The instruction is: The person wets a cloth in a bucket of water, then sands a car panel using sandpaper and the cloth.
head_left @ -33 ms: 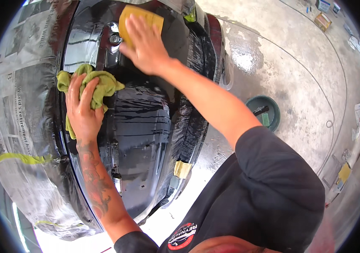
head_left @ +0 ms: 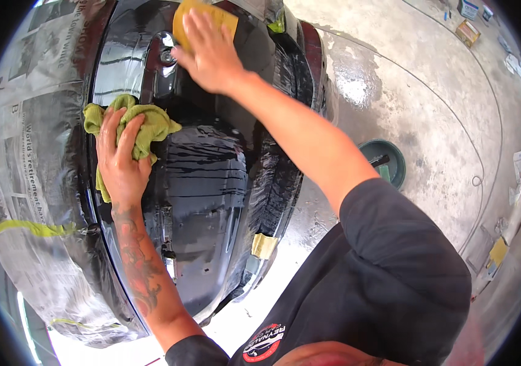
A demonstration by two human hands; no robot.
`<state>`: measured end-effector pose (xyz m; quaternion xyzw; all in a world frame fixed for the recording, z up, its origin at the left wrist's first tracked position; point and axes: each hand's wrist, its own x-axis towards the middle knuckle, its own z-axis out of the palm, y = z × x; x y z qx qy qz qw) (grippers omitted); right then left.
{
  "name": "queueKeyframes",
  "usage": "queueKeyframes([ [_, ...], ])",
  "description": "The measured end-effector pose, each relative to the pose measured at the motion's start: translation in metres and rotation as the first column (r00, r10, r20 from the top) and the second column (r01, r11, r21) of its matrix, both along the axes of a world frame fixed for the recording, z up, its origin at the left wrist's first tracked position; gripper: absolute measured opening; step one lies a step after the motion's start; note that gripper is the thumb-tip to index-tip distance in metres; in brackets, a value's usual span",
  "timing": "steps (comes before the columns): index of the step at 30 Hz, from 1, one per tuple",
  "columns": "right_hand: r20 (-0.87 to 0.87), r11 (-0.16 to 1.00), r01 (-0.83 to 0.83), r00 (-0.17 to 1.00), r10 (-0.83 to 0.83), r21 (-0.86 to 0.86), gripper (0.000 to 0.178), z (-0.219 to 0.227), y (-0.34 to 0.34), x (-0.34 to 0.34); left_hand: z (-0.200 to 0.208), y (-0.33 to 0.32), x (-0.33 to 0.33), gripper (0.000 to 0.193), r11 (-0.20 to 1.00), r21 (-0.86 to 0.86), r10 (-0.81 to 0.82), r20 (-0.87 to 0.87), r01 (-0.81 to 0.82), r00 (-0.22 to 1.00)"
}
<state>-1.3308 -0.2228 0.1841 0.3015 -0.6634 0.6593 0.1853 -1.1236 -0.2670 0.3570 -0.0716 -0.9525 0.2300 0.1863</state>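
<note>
Right hand point(head_left: 210, 58) lies open and flat on a yellow sheet point(head_left: 229, 22), probably light, flexible and slippery, best pinned from above, at the far end of a wet black panel point(head_left: 205, 183), while the left hand point(head_left: 121, 161) grips a soft, bunched green cloth point(head_left: 157, 124).

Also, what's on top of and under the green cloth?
The left hand lies on top of the green cloth. Glossy black panel shows around it; what's directly beneath is covered.

Brown box point(head_left: 467, 33) on concrete floor point(head_left: 434, 152)
</note>
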Motion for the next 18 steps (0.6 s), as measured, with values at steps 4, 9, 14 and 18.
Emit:
queueKeyframes([
  [4,-0.054,0.996,-0.087,0.995,0.089,0.030,0.081,-0.011,0.007,0.008,-0.001,-0.002,0.012,0.064,1.000,0.009,0.021,-0.013,-0.021,1.000],
  [9,-0.152,0.988,-0.085,0.983,0.104,0.129,0.083,-0.021,0.011,0.015,-0.001,-0.008,-0.005,0.064,1.000,-0.013,0.018,-0.044,-0.019,0.999],
  [14,-0.203,0.987,0.075,0.978,-0.045,0.144,0.075,0.082,-0.017,-0.038,0.007,-0.014,-0.059,0.055,0.992,-0.118,0.015,-0.185,-0.037,0.983],
  [18,-0.448,0.955,0.123,0.894,0.011,0.270,0.073,0.060,-0.022,0.037,0.000,-0.011,-0.013,0.054,0.981,-0.101,0.142,-0.192,-0.163,0.971],
])
